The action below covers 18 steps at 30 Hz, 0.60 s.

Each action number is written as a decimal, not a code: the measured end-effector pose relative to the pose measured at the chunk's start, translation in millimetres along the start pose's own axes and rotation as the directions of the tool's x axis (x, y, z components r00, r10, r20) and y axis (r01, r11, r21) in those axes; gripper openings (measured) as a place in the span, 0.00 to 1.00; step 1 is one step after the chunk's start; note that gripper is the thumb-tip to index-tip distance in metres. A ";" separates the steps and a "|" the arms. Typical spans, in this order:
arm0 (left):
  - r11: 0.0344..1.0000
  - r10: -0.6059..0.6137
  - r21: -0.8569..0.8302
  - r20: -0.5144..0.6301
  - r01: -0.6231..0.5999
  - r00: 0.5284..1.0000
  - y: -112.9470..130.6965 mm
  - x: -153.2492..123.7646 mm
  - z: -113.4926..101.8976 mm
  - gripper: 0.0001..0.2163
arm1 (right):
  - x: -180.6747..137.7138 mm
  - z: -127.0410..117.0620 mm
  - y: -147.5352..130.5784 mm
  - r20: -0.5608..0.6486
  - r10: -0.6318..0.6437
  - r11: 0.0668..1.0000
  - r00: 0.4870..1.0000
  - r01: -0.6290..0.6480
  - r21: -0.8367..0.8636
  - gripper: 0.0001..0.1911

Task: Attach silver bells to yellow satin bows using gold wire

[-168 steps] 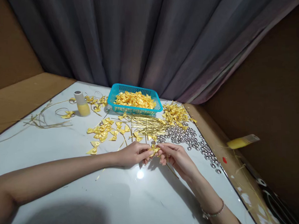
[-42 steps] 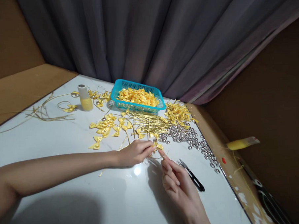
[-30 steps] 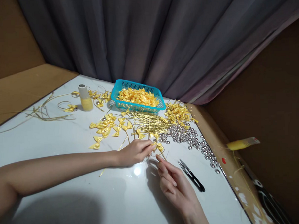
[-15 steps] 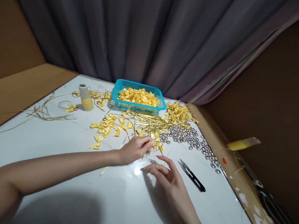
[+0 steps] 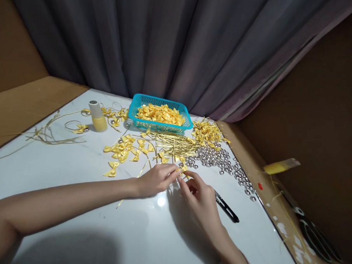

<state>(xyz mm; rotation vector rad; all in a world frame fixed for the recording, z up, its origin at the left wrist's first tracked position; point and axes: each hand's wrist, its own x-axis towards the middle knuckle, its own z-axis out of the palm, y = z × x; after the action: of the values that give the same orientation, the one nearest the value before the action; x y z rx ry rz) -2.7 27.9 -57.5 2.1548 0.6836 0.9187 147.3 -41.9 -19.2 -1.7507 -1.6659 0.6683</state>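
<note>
closely paired over a white tabletop (image 5: 134, 235), two bare hands meet at a small yellow bow (image 5: 184, 169), which sits at the fingertips, just above the table's middle. the left hand (image 5: 158, 179) pinches the bow's near-left side between thumb and forefinger, its forearm stretched across the table. the right hand (image 5: 200, 195) arches in from the other side, thumb and index tips drawn up beside the bow; whether they grip it cannot be told, as the fingers partly cover it.

just beyond lie gold ties (image 5: 173, 143) in a bundle, with silver beads (image 5: 213, 157) scattered to the right and loose bows (image 5: 122, 149) to the left. black snips (image 5: 226, 207) lie beside the right hand, their tips hidden behind it. farther back, a blue basket (image 5: 131, 117) holds a heap of yellow bows (image 5: 160, 114), a pile of tied bows (image 5: 206, 132) near its right end. a capped container (image 5: 98, 118), yellow in its lower half, stands upright at left, near a bow on a loop (image 5: 78, 129) and stray cords (image 5: 48, 135).

the tabletop is glossy, faintly veined and marked by shadows. a dark, pleated curtain (image 5: 148, 39) hangs behind, between brown walls (image 5: 309, 103); dark-handled scissors (image 5: 317, 234) lie on the brown strip at right.
</note>
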 end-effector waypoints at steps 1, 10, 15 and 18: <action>0.999 0.030 0.022 0.004 -0.030 1.000 -1.0 -0.4 0.5 0.13 | 1.8 1.6 -0.9 0.018 0.028 0.998 0.999 -0.029 0.047 0.15; 0.980 0.140 0.146 -0.008 -0.138 0.990 -5.7 -1.5 2.2 0.15 | 9.1 2.6 2.2 0.187 0.177 0.879 0.966 -0.240 0.412 0.17; 0.977 0.138 0.163 -0.001 -0.136 0.990 -6.5 -1.5 2.3 0.15 | 10.4 2.7 0.8 0.204 0.172 0.831 0.964 -0.253 0.495 0.17; 0.972 0.157 0.175 -0.004 -0.154 0.988 -6.9 -1.5 2.7 0.15 | 9.5 1.8 0.0 0.183 0.164 0.816 0.969 -0.238 0.526 0.17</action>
<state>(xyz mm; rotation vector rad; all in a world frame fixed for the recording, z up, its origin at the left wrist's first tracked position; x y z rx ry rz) -2.9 30.2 -64.8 2.3860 0.6309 0.9923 146.7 -32.2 -19.9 -1.4869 -1.2006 1.2445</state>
